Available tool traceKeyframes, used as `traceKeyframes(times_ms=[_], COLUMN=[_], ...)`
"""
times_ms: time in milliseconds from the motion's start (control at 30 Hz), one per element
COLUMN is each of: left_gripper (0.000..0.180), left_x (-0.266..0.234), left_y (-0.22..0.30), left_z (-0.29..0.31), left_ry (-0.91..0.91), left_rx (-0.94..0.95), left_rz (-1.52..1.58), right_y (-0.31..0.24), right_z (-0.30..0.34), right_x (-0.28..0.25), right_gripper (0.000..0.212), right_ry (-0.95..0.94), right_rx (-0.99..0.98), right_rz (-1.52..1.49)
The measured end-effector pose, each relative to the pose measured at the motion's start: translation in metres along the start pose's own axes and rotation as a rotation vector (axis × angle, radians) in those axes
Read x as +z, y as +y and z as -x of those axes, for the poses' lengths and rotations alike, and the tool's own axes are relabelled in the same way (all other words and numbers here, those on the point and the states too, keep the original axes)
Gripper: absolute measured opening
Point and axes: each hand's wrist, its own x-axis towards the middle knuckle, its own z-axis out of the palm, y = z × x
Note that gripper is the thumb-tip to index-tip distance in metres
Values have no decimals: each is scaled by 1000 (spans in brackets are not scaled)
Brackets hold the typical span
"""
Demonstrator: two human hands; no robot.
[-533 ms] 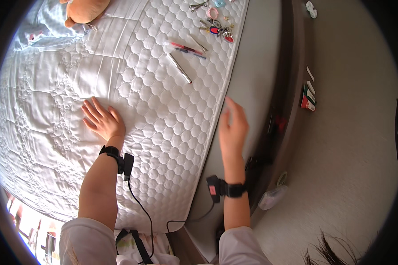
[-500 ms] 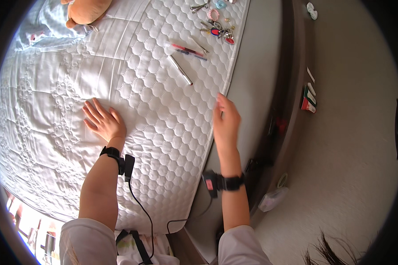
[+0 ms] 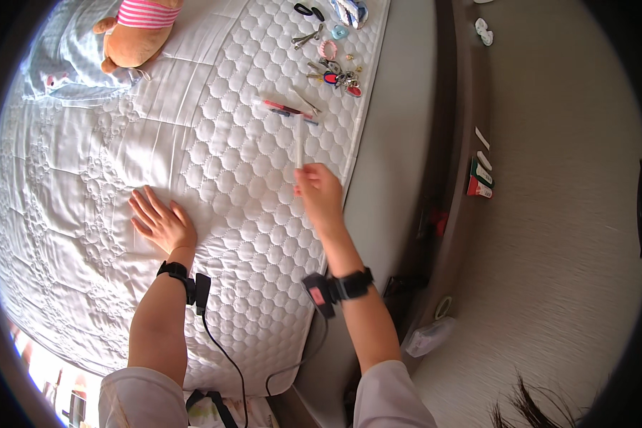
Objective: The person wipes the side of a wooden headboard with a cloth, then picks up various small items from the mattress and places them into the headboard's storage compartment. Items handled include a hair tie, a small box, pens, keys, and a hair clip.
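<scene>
My left hand point(image 3: 162, 225) lies flat on the white quilted bedspread point(image 3: 225, 214), fingers spread, holding nothing. Above the bed's right side, my right hand point(image 3: 318, 191) pinches the lower end of a slim silver-white pen point(image 3: 299, 141), which points away from me and is slightly blurred. Just beyond the pen's tip are a red pen point(image 3: 282, 106) and a dark blue pen point(image 3: 282, 113), lying close together. Beside them lies a thin silver tool point(image 3: 308, 103), whose kind I cannot make out.
Farther up lie a bunch of keys point(image 3: 335, 77), a pink hair tie point(image 3: 327, 49), nail clippers point(image 3: 307, 37) and black loops point(image 3: 308, 10). A brown plush toy point(image 3: 132, 43) rests at far left. The bed's grey edge point(image 3: 385, 135) drops to the floor point(image 3: 549, 250). Cables run from both wrists.
My right hand has moved left from the bed's edge and now grips the silver pen, which was lying on the bedspread. The whole view has shifted slightly; my left hand stays flat.
</scene>
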Motion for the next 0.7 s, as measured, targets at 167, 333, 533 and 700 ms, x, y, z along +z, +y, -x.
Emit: traceKeyframes(times_ms=[167, 333, 533, 700], left_gripper=[65, 65, 66, 68], left_x=[0, 0, -2, -5], left_y=[-1, 1, 1, 2], left_z=[0, 0, -1, -1], left_ry=[20, 19, -20, -31], left_rx=[5, -4, -22, -23], left_rz=[21, 5, -10, 20], right_y=[-51, -68, -59, -53], right_z=[16, -29, -82, -109], right_x=[-72, -126, -153, -171], right_gripper=[32, 28, 25, 30], right_ry=[304, 589, 741, 707], right_rx=[-275, -162, -170, -114], right_rz=[-136, -286, -160, 34])
